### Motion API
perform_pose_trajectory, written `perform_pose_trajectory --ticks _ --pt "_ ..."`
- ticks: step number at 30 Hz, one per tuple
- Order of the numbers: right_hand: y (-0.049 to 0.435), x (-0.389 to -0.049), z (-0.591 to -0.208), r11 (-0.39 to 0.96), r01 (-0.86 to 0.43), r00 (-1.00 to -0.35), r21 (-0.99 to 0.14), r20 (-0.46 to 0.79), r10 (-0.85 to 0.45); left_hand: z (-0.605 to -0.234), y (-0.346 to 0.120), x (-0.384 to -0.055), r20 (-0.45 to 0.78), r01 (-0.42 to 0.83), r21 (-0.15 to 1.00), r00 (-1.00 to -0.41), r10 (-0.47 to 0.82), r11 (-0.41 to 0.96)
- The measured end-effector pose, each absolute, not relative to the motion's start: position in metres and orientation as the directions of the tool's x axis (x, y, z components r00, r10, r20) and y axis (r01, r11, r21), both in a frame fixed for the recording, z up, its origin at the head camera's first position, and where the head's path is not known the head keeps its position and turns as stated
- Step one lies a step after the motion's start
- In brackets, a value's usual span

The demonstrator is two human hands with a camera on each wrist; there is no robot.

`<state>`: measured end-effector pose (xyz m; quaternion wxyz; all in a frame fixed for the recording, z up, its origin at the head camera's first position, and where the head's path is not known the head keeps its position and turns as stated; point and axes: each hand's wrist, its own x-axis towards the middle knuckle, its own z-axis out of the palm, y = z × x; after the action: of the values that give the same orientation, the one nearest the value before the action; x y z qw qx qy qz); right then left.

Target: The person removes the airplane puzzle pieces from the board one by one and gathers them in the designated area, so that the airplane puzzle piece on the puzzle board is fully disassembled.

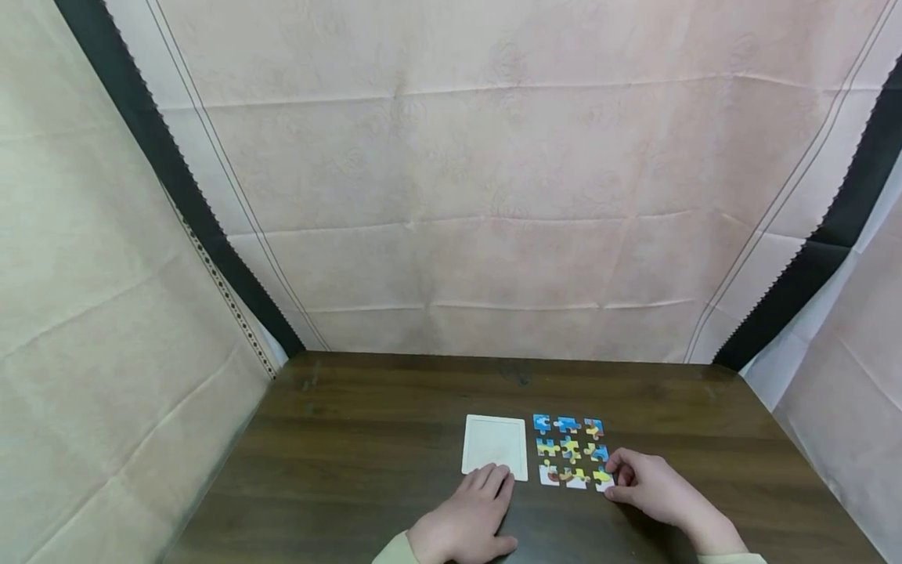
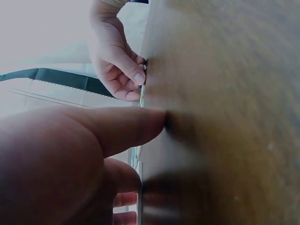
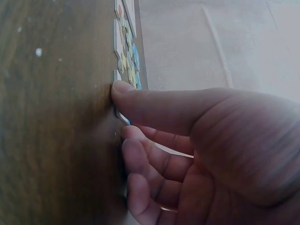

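Several jigsaw pieces (image 1: 570, 447) in blue, yellow and white lie spaced apart in three rows on the brown table. My right hand (image 1: 658, 489) pinches the bottom-right jigsaw piece (image 1: 602, 477) at its right side between thumb and forefinger; the other fingers curl in. In the right wrist view the thumb sits at the near edge of that piece (image 3: 123, 117). Left of the rows lies a flat white puzzle tray (image 1: 495, 445) with a raised rim. My left hand (image 1: 468, 517) rests flat, fingertips on the tray's near edge and thumb spread to the right on the table.
The dark wooden table (image 1: 338, 454) extends to both sides and behind the pieces. Pale creased fabric walls (image 1: 493, 196) with black strips (image 1: 190, 184) along the corners enclose it at the back and sides.
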<state>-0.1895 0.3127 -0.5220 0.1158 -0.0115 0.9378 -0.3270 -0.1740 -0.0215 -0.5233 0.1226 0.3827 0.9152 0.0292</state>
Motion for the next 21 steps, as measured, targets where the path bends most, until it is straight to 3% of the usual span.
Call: perform_pose_trajectory --ticks 21 --pt "0.3169 -0.188 -0.5234 0.786 0.038 -0.971 -0.617 -0.21 -0.118 -0.5217 -0.0214 -0.1737 -0.212 0.677 0.191 -0.678 0.704 0.71"
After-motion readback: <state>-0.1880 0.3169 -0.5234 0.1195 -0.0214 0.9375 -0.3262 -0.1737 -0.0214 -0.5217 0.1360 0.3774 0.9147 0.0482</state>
